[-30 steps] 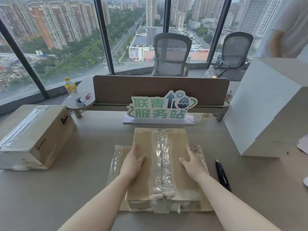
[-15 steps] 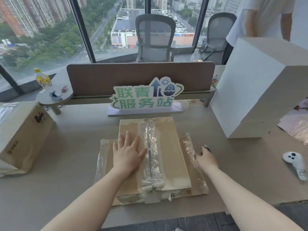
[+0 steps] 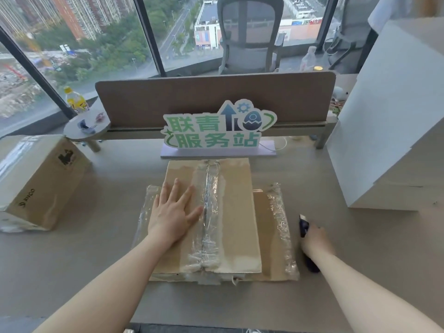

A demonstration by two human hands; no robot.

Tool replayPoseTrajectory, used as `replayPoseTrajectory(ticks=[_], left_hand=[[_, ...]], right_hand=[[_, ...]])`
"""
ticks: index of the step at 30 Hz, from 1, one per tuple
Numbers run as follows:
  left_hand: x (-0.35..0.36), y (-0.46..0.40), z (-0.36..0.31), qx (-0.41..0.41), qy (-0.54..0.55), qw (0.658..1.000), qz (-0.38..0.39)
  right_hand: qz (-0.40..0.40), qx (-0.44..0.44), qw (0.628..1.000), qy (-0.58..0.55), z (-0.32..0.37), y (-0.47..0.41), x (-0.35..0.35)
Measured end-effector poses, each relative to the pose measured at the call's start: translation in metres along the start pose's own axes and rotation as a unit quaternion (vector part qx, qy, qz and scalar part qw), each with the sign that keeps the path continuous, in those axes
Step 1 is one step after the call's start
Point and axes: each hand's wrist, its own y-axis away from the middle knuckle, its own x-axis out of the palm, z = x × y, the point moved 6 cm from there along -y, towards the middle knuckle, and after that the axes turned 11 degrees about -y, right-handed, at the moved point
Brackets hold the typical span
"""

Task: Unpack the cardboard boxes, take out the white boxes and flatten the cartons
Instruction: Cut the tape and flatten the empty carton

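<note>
The left hand (image 3: 174, 212) lies flat with its fingers spread out. It presses down on the flat carton (image 3: 234, 212) in the middle of the desk (image 3: 96, 248). The right hand (image 3: 314, 241) is just beside that carton, and its fingers curl around a dark cutter (image 3: 304, 228) that lies on the desk.

The flat carton rests on top of another flat piece (image 3: 271, 236) with shiny tape on it, so I think two cartons are already squashed down. Big white boxes (image 3: 384, 131) stand in a pile on the right, so some have been taken out.

One brown carton (image 3: 36, 181) on the left is not flat. It is taped up and sits well apart from the hands. I think that one comes next: cut the tape, take out what is inside, then flatten it.

A green and white sign (image 3: 218, 131) stands just behind the flat carton, in front of a brown divider (image 3: 216, 99). A yellow bottle (image 3: 75, 100) stands on a small round shelf (image 3: 86, 126) far back on the left. Nothing sits between the hands and the full carton, but it is a long reach
</note>
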Motion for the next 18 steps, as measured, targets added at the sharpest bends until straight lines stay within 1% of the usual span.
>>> replayPoseTrajectory(ticks=[4,7,10,13,15,18], left_hand=[[0.000,0.000,0.000,-0.005,0.003,1.000,0.003],[-0.003,0.002,-0.001,-0.008,0.007,1.000,0.002],[-0.009,0.003,-0.001,-0.007,0.025,1.000,-0.009],[-0.022,-0.009,0.005,-0.012,0.050,0.997,-0.054],[-0.027,-0.026,0.010,-0.024,0.063,0.996,-0.065],[-0.035,-0.058,0.016,-0.028,0.079,0.994,-0.064]], right_hand=[[0.033,-0.015,0.999,-0.028,-0.002,-0.017,0.004],[0.028,-0.020,0.993,-0.117,0.023,-0.008,-0.009],[0.027,-0.092,0.979,-0.179,0.076,-0.003,-0.027],[0.039,-0.198,0.956,-0.213,0.142,0.005,-0.043],[0.033,-0.262,0.949,-0.169,0.186,0.014,-0.049],[0.016,-0.359,0.933,-0.031,0.247,0.028,-0.048]])
